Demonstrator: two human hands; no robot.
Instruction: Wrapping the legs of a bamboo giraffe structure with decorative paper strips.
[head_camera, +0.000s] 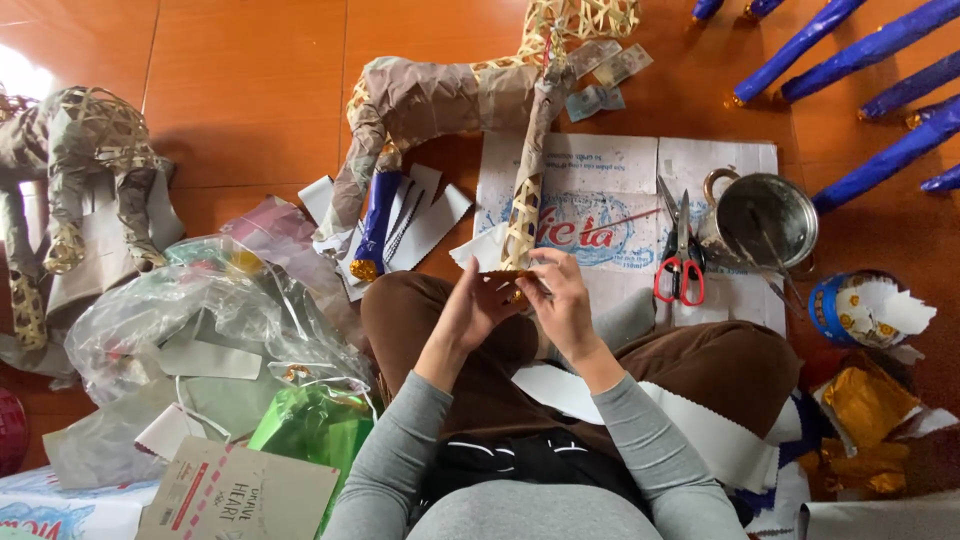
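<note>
Two hands meet over the person's lap at the foot of a woven bamboo animal frame (470, 95) lying on the floor. The left hand (478, 305) and right hand (560, 300) pinch the tip of its near leg (522, 215) with narrow fingers, steadying it close to the body where paper wrapping ends and bare weave begins. Red-handled scissors (680, 265) and a steel pot (768, 220) sit just right on flattened cardboard (620, 165), within easy reach. Blue-wrapped sticks (880, 50) lie far right; a second frame (85, 160) rests left.
</note>
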